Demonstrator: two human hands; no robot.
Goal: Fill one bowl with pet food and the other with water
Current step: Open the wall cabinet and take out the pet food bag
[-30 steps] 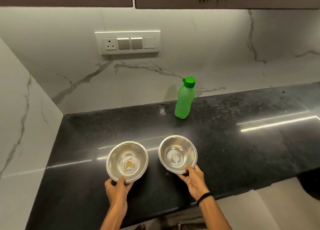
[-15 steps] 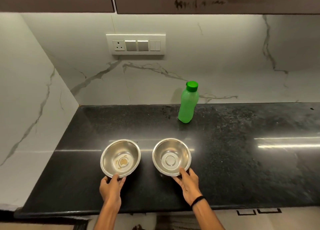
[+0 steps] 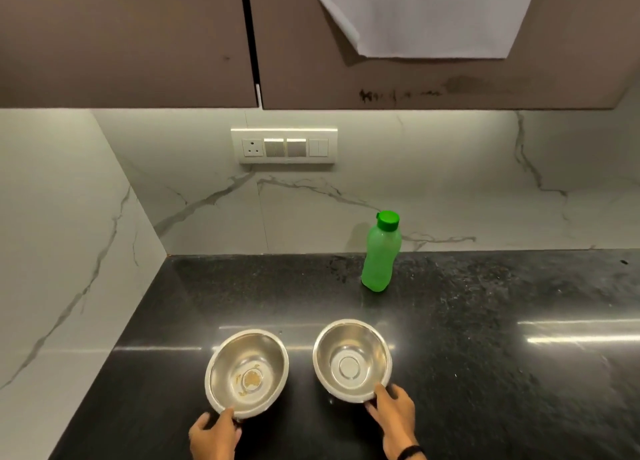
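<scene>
Two steel bowls sit side by side on the black counter (image 3: 485,303). The left bowl (image 3: 246,373) has a little brownish residue at its bottom; the right bowl (image 3: 352,359) is bare inside. My left hand (image 3: 214,437) pinches the near rim of the left bowl with its thumb on the rim. My right hand (image 3: 394,421) pinches the near rim of the right bowl in the same way. A green bottle (image 3: 381,255) with a green cap stands upright at the back of the counter, behind the right bowl. No pet food container is in view.
Marble walls (image 3: 69,251) close the counter at the left and back. A switch panel with a socket (image 3: 284,146) is on the back wall. Brown cupboards (image 3: 121,40) hang overhead, with a white sheet (image 3: 426,12) on the right door.
The camera has tilted up, bringing the cupboards and white sheet into view. Both hands stay at the near rims of the bowls; the bowls and bottle have not moved.
</scene>
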